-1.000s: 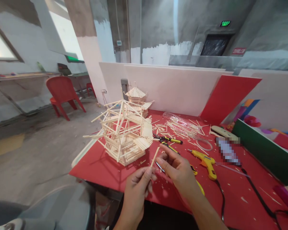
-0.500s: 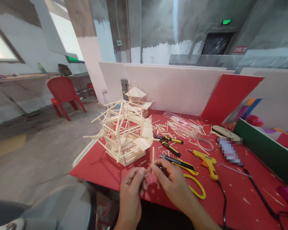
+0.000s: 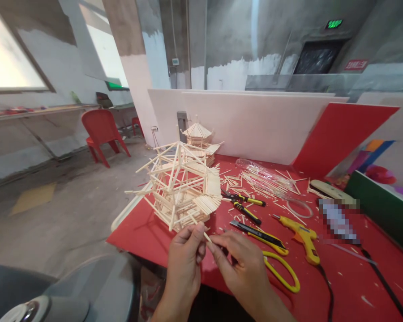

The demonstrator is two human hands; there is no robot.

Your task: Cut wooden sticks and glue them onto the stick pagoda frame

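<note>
A thin wooden stick (image 3: 207, 236) slants between my two hands, just in front of the model. My left hand (image 3: 186, 255) pinches its middle between thumb and forefinger. The fingertips of my right hand (image 3: 240, 264) are closed on its lower right end. Right behind my hands stands an openwork pavilion model (image 3: 179, 188) built of wooden sticks, with slats covering part of its right side. A smaller, roofed pavilion model (image 3: 197, 134) is farther back.
On the red table (image 3: 137, 232) to the right lie pliers (image 3: 243, 208), a utility knife (image 3: 258, 235), yellow-handled scissors (image 3: 282, 273) and a yellow glue gun (image 3: 302, 237) with its cord. Loose sticks (image 3: 265, 183) lie behind them. A grey stool (image 3: 94, 286) stands left.
My left hand has come up and taken hold of the stick too. The stick has tipped from upright to slanting left. The whole view has shifted, so the scene sits farther right.
</note>
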